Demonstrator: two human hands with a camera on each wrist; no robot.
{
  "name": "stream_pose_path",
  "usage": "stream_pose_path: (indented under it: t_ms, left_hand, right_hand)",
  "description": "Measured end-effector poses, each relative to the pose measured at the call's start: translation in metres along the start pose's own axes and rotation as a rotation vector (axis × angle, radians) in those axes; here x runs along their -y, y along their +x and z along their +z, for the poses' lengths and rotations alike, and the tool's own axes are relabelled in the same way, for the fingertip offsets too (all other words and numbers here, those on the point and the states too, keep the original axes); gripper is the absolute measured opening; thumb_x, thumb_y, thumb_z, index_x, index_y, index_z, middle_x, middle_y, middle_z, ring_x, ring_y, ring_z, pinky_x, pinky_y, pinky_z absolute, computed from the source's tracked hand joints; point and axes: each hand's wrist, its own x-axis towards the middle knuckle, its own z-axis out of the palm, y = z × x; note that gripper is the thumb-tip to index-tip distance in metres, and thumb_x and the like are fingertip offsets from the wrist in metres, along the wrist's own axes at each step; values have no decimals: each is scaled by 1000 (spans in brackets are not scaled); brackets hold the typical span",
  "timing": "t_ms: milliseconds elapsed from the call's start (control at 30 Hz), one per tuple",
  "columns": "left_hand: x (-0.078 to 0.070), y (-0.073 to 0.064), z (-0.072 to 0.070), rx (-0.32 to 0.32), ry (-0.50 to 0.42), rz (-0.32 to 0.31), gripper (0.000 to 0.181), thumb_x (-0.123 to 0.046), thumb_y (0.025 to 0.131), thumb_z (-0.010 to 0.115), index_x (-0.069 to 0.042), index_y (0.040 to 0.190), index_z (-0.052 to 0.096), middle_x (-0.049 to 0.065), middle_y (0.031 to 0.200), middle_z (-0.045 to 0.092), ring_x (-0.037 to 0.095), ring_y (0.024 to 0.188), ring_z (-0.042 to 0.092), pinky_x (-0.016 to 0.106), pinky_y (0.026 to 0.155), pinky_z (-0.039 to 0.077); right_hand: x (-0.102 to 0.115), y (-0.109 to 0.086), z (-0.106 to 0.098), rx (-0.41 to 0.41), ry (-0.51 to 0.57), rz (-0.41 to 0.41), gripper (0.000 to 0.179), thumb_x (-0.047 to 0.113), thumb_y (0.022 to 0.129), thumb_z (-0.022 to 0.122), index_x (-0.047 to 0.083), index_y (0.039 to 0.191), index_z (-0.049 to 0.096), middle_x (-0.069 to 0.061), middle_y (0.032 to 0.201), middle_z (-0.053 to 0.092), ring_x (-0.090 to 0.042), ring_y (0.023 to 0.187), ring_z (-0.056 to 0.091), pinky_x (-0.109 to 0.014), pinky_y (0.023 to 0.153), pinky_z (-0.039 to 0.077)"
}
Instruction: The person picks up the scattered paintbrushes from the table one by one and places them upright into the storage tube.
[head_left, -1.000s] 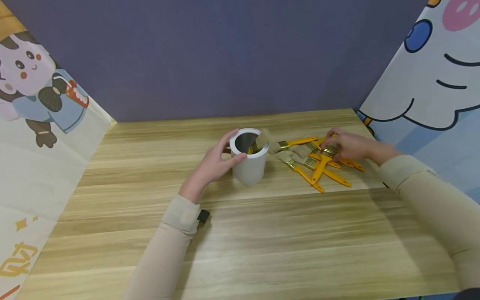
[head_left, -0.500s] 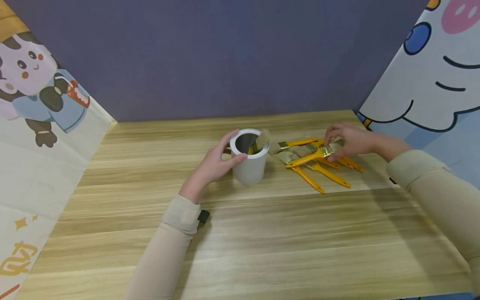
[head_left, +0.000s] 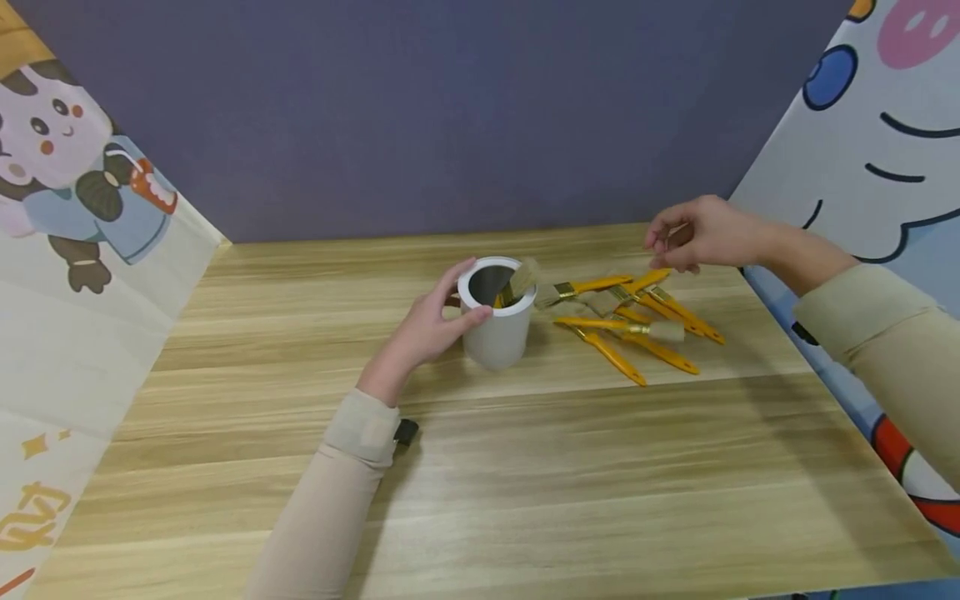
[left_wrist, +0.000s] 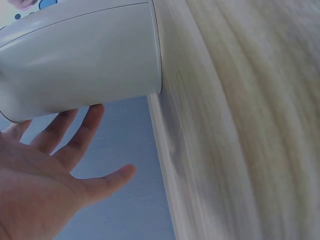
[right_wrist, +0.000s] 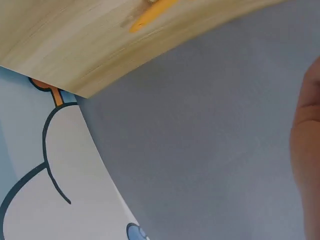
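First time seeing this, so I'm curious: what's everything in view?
Container: one, white, on the table
Inner brush: one, tan bristles up, in the container
Loose brushes: several overlapping, yellow-handled, right of the container
Table: one, light wood, beneath
Wall: one, greyish purple, behind
Cartoon panels: two, multicoloured, left and right
Small objects: two, black, beside the sleeves
Sleeves: two, beige, at bottom and right edges
Left fingers: one set, bare, around the container
Right fingers: one set, bare, empty, near the loose brushes

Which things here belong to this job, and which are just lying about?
Part of the job:
white container
brush inside it
loose brushes beside it
left hand
right hand

Just surroundings:
wooden table
cartoon panels
dark back wall
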Motion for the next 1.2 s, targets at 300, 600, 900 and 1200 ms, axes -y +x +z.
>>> stream_pose_path:
  t_ms: [300,600,900,1200]
  left_hand:
    - [0,-3,-1,13,-22,1,81,-46,100,74,-39,167,29,12,162,51,37,137,59,63,114,49]
    - [3,-3,-3,6,-8,-3,81,-45,100,73,-39,167,29,12,162,51,37,136,59,62,113,49]
    - [1,-2,-4,7,-5,5,81,-45,101,73,-39,168,28,11,164,49,36,136,59,62,114,48]
    - [2,-3,-3,2,-10,4,80,-45,101,73,-39,167,28,10,163,50,36,136,59,61,115,48]
  right_hand:
    - [-13,4,36,159,-85,-48,31,26,94,84,12,119,72,-4,108,73,-14,94,66,-27,76,57]
    - [2,-27,100,187,-63,-192,41,43,94,81,9,114,74,8,87,67,-6,75,63,-24,67,53]
    - [27,-65,166,20,-324,-239,47,70,84,79,24,87,66,17,69,55,2,58,43,-20,56,41]
    - [35,-83,189,-74,-449,-102,45,64,82,84,25,80,60,12,65,47,-5,56,40,-25,48,31]
